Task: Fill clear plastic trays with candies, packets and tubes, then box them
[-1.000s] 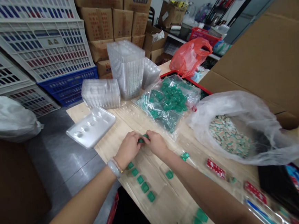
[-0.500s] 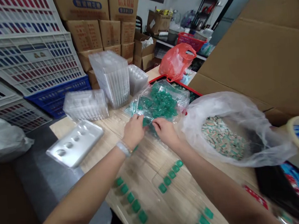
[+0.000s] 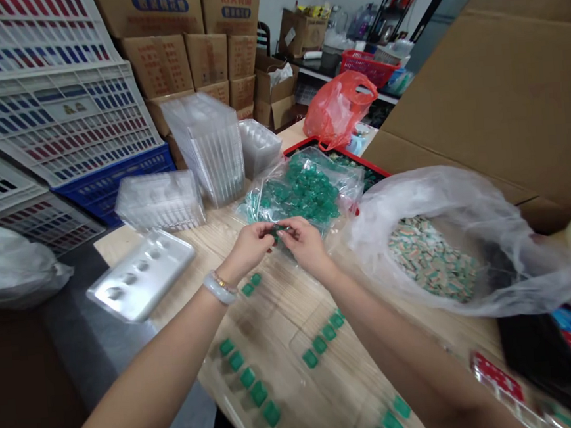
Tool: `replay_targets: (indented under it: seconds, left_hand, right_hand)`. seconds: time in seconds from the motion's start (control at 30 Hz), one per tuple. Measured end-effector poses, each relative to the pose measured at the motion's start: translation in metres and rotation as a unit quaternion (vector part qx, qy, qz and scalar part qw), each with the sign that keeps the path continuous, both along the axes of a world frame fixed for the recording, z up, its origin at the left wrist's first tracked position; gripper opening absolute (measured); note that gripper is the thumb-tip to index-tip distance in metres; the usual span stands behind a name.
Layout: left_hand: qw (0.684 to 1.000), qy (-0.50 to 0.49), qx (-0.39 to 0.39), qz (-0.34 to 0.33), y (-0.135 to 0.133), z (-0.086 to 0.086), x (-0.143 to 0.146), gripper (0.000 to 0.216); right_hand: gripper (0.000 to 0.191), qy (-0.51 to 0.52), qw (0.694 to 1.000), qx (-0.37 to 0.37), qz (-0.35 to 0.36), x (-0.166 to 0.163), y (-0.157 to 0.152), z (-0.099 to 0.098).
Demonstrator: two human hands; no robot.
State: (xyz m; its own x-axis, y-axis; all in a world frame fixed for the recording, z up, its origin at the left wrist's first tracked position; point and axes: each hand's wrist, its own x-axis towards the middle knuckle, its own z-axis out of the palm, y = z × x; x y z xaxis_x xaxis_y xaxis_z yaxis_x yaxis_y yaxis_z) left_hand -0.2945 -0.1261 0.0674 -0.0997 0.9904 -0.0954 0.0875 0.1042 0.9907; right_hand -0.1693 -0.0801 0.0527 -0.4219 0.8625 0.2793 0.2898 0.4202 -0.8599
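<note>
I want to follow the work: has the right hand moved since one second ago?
Yes, judged against the silvery tray, the right hand has moved away, toward the bag of green pieces.

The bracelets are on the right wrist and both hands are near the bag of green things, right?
Wrong wrist: the head view shows bracelets on the left wrist. The left hand and right hand are near the bag of green things.

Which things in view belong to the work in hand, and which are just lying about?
Likely in use:
green piece between left hand and right hand
rows of green pieces
bag of green pieces
stacked clear trays

Apparently just lying about:
red carrier bag
cardboard boxes
white crates
</note>
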Motion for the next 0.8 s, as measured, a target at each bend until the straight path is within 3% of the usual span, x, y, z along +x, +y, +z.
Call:
replay_targets:
  seconds: [0.13,0.2,0.27,0.33,0.4,0.5,0.6,0.67,0.8]
  left_hand:
    - [1.0,0.006,-0.001,-0.003,-0.02,0.001,0.0,0.03]
    - [0.999,0.009,-0.008,-0.033,-0.034,-0.003,-0.005,0.027]
    - [0.999,0.014,-0.037,-0.031,-0.048,-0.01,-0.013,0.025]
    - [0.998,0.044,-0.051,0.017,-0.063,-0.022,-0.019,0.024]
    - [0.992,0.111,-0.015,0.052,-0.076,-0.034,-0.023,0.024]
    - [0.969,0.236,0.072,0.027,-0.089,-0.047,-0.024,0.025]
    - [0.945,0.307,0.11,-0.01,-0.094,-0.051,-0.023,0.026]
    - [0.939,0.323,0.119,-0.019,-0.095,-0.051,-0.024,0.026]
    - [0.936,0.327,0.127,-0.021,-0.096,-0.05,-0.025,0.026]
  right_hand:
    - [0.018,0.018,0.993,-0.12,-0.003,-0.001,-0.017,0.005]
    - [0.02,0.001,0.991,-0.136,-0.014,0.0,-0.028,0.003]
    - [0.02,-0.055,0.995,-0.073,-0.029,0.002,-0.041,-0.004]
    - [0.019,-0.117,0.993,-0.001,-0.029,0.003,-0.053,-0.013]
    - [0.019,-0.174,0.984,0.041,-0.007,0.003,-0.064,-0.021]
    - [0.02,-0.284,0.956,0.071,0.02,-0.004,-0.071,-0.027]
    - [0.021,-0.394,0.915,0.079,0.038,-0.011,-0.07,-0.027]
    - [0.023,-0.416,0.903,0.088,0.055,-0.011,-0.068,-0.027]
    - [0.022,-0.365,0.921,0.116,0.073,-0.006,-0.068,-0.029]
